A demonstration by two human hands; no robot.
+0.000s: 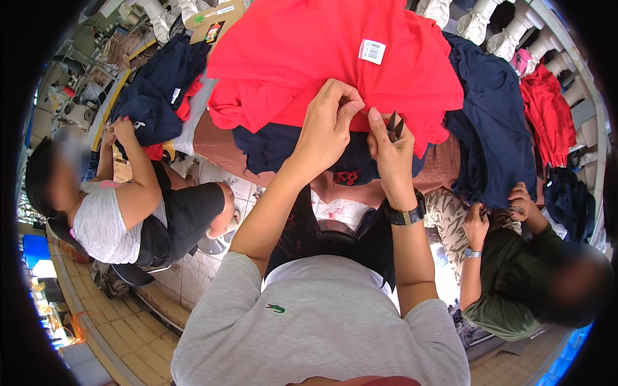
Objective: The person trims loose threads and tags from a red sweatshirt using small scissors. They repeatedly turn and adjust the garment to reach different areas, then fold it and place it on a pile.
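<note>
At the near hem of the red cotton garment [322, 58], your left hand [328, 125] pinches fabric; keep it taut while your right hand [386, 151], gripping small dark thread snips [394, 125], trims close.

The red garment [309, 58] lies spread and rumpled just beyond both grips, a white tag on its upper side; its near hem is pinched in the left grip [328, 125]. Small dark thread snips [394, 126] stand upright in the right grip [386, 151], blades slightly parted, tips touching the red hem.
</note>
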